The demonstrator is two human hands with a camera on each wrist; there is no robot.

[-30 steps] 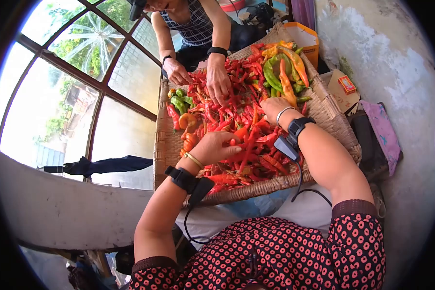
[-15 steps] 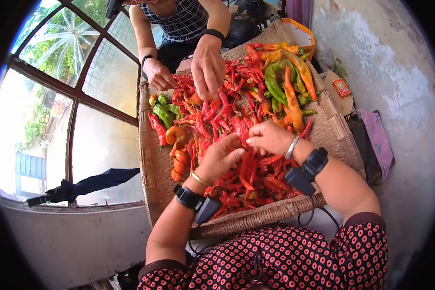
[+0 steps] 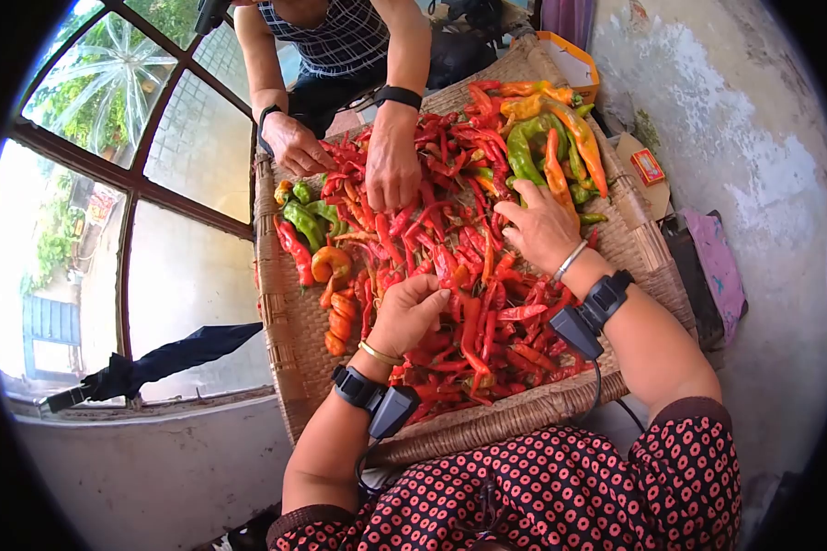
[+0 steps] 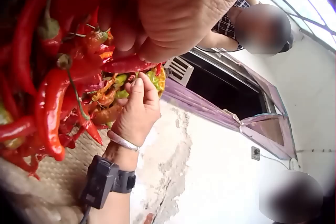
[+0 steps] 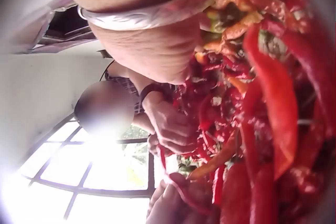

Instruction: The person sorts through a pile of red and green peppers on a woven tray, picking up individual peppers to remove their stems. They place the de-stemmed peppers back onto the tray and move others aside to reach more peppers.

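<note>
Working through the heap of red peppers [image 3: 524, 335] seems to be the step in hand, with the larger ones kept apart. The peppers lie in a woven tray [image 3: 487, 427], red ones filling its middle and front. At its far right corner are bigger ones, among them a green pepper [image 3: 521, 151] and a long orange pepper [image 3: 556, 170]; a smaller green and orange group sits along the left side. The left hand [image 3: 404, 317] is over the heap, thumb and fingers drawn together; judging by the right wrist view, it pinches a slim red pepper [image 5: 185, 194]. The right hand [image 3: 544, 234] has its fingers spread apart and looks to hold nothing, just beside the orange pepper; whether it touches that one I cannot tell. To do this well, I would lift each pepper lightly by its stem end, since ripe skins may split under a squeeze, and turn it to check for soft spots. Stems cross and hook in the heap, so easing one free beats tugging. Keep the bigger ones to their corner, and mind the other person's hands [image 3: 393, 170], which are busy at the far side of the heap.
</note>
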